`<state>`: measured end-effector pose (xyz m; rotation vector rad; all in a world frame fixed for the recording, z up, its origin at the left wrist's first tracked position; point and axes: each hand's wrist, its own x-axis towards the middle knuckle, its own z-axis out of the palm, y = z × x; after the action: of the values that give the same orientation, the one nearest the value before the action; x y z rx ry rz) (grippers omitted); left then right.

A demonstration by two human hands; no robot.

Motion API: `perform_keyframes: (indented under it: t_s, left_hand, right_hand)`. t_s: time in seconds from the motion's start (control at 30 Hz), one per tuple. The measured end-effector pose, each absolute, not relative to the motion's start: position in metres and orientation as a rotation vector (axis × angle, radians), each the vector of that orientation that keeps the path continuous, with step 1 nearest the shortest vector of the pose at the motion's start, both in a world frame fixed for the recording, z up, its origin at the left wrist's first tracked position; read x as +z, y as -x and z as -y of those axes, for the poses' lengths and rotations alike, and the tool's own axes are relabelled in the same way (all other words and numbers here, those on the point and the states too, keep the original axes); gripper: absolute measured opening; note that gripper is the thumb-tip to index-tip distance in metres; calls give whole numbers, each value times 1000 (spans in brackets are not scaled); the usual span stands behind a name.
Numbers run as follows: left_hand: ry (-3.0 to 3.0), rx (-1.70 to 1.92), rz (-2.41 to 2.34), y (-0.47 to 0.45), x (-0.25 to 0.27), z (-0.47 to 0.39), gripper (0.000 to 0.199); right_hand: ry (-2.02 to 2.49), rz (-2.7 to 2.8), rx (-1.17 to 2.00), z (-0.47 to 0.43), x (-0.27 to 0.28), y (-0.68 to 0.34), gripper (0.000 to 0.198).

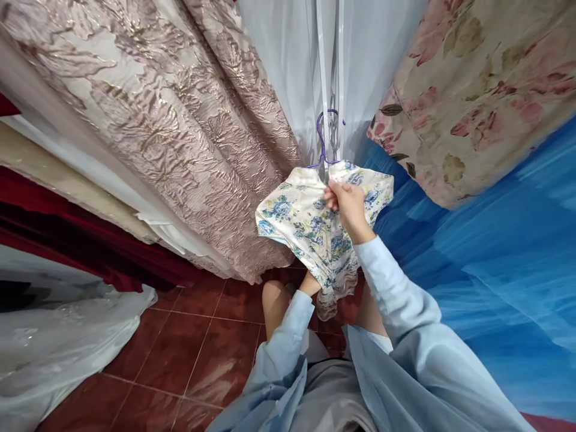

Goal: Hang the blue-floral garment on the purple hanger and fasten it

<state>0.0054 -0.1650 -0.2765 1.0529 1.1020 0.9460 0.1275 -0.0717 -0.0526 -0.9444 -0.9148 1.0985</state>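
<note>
A white short-sleeved floral blouse (292,210) with blue flowers hangs in front of me on a purple hanger (320,135). Its lower part narrows to a gathered, ruffled end. My right hand (344,201) is closed at the neckline, thumb and fingers pinching the cloth near the front opening. Only the wrist of my left hand (310,284) shows below the blouse's left side; the fabric covers its fingers, so their grip cannot be seen. Pale straps (341,72) run down behind the hanger's hook.
A pink and gold brocade gown (180,120) hangs at left, beside dark red cloth (90,228) and white fabric (67,354). A floral dress (486,102) and blue tulle (486,270) are at right. White sheer cloth (283,54) hangs behind. Red tiles (180,342) cover the floor.
</note>
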Motion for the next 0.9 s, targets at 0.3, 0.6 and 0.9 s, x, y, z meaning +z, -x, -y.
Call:
perform_keyframes:
  t_s: [0.3,0.6,0.9]
  left_hand:
    - [-920,1371,-1506,24,-259,162,33]
    - [-2207,1980,-1393,26,-53,90,40]
    - [-2633,1391,-1112,12,-28,67,27]
  right_hand:
    - [879,1035,1056,75,-18,-126,45]
    - [872,1215,981,95,-31,-132,27]
    - [1021,1340,825,82,-49,-135,30]
